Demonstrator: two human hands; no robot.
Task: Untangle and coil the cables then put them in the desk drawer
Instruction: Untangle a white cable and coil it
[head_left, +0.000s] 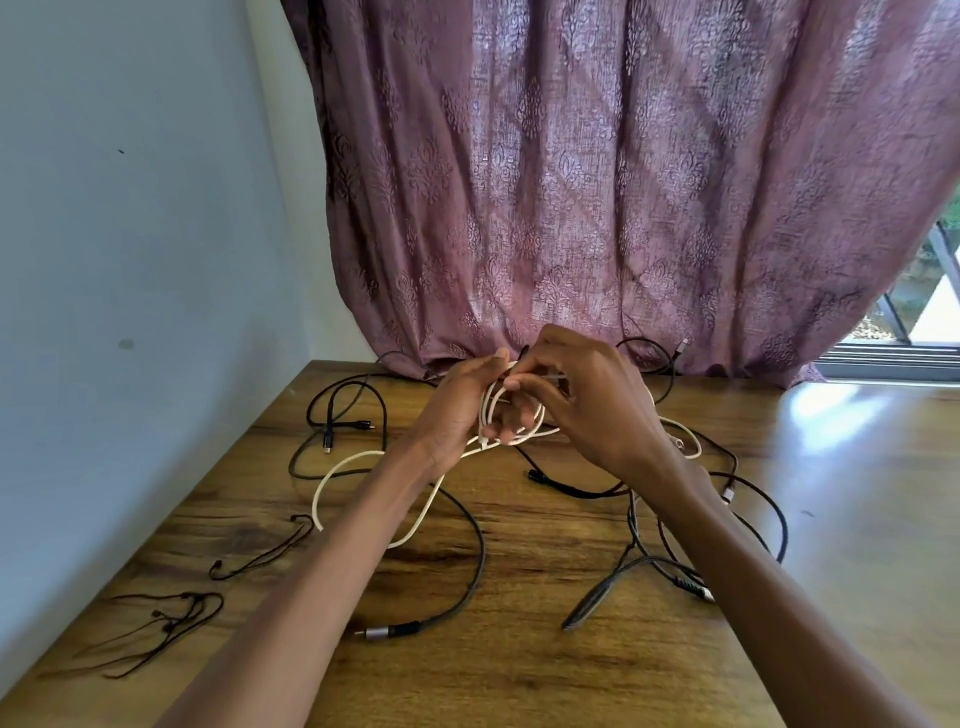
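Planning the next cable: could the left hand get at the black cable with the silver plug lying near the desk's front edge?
Probably yes, once freed. The silver plug lies bare on the desk beside the left forearm, uncovered. But the left hand is wrapped in white cable.

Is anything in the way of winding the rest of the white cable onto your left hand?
Yes. The white cable trails from the left hand under the left forearm and over a black cable. No drawer is in view.

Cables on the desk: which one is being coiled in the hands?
The white cable, the only light one; its loops wrap the left hand. The black cables lie loose.
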